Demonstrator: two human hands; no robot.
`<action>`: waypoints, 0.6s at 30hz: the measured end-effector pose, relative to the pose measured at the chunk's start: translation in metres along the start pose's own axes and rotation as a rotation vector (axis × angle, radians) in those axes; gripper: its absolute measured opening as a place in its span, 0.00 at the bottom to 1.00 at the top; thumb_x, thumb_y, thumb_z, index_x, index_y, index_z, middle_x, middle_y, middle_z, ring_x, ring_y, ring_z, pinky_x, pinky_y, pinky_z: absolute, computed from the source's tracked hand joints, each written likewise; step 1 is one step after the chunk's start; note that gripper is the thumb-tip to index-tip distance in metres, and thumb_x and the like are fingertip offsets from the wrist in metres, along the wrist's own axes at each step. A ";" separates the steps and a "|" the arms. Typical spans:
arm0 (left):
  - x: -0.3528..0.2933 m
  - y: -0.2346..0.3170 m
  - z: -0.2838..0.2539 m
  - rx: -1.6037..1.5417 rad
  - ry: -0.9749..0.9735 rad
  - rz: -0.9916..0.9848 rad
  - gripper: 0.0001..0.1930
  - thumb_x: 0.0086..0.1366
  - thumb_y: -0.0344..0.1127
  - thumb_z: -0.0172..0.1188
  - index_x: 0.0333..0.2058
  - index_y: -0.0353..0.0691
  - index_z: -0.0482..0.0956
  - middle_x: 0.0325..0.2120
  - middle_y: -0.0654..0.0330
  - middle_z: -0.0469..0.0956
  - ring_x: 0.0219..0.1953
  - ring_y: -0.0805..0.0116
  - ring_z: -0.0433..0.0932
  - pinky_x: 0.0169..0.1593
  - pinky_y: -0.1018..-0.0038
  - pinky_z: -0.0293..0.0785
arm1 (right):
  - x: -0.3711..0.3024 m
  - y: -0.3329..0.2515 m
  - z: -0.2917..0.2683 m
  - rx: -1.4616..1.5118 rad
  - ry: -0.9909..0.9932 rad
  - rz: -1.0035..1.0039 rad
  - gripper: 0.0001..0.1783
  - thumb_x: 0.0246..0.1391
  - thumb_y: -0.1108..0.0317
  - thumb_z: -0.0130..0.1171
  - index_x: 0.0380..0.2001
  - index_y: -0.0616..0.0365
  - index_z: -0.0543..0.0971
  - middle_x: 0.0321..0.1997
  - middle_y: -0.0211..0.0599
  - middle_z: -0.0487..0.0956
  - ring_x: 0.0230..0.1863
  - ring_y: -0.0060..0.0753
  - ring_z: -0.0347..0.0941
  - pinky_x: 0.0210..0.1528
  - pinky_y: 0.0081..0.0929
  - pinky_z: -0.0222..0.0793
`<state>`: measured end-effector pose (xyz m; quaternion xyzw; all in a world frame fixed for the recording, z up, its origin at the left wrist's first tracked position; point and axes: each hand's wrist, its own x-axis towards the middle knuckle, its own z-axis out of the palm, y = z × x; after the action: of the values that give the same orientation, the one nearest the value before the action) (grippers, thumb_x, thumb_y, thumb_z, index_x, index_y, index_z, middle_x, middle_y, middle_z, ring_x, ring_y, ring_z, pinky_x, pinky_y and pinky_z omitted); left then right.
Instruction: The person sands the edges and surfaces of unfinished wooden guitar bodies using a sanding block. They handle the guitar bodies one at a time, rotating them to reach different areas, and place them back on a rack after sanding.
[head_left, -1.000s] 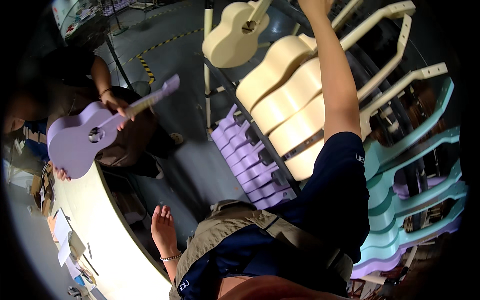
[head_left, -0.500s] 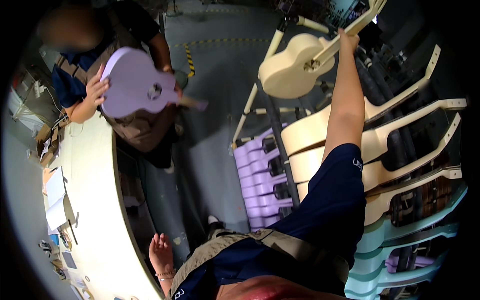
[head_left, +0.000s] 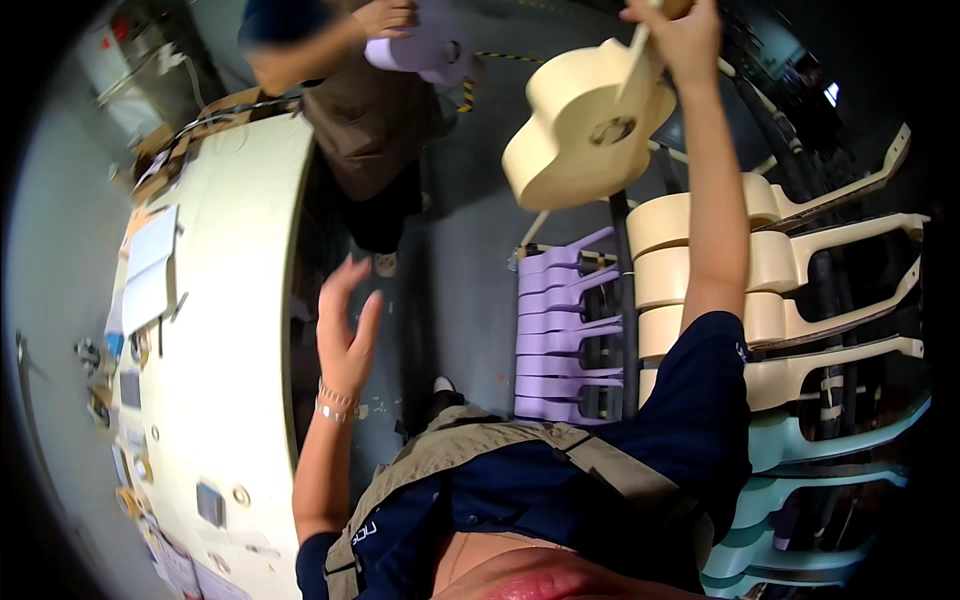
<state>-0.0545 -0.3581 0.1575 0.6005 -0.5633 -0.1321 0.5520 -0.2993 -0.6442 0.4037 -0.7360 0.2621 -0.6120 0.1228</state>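
Observation:
My right hand (head_left: 686, 42) is closed around the neck of a cream, unfinished-looking guitar (head_left: 565, 125), lifted up at the far right. Its body hangs tilted, with the round sound hole facing up toward me. No strings can be made out on it. My left hand (head_left: 345, 335) floats between the long table and my body, fingers apart and holding nothing. Below my right forearm, several cream guitars (head_left: 662, 278) lie stacked on a rack, their necks pointing right.
A co-worker (head_left: 365, 130) at the far side holds a purple guitar (head_left: 425, 50). Purple guitars (head_left: 548, 345) and teal guitars (head_left: 775, 440) fill other parts of the rack. On the left, a long pale table (head_left: 235, 300) carries an open notebook (head_left: 152, 265) and tape rolls (head_left: 241, 494).
The cream guitar has come off the rack's far end in my right hand, turning as it moves. My left hand has risen and reached forward. The co-worker's purple guitar appears farther away.

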 end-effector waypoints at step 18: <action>-0.299 0.084 -0.168 -0.462 1.355 -0.231 0.14 0.66 0.41 0.52 0.37 0.34 0.74 0.37 0.55 0.77 0.38 0.70 0.75 0.44 0.74 0.72 | -0.331 -0.297 0.201 0.659 -0.942 -0.449 0.36 0.52 0.46 0.55 0.58 0.57 0.64 0.56 0.47 0.68 0.59 0.47 0.61 0.61 0.44 0.52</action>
<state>-0.0669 -0.0054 0.1470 0.4743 0.0119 0.0958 0.8751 -0.0726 -0.2477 0.2313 -0.8878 -0.1844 -0.2808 0.3145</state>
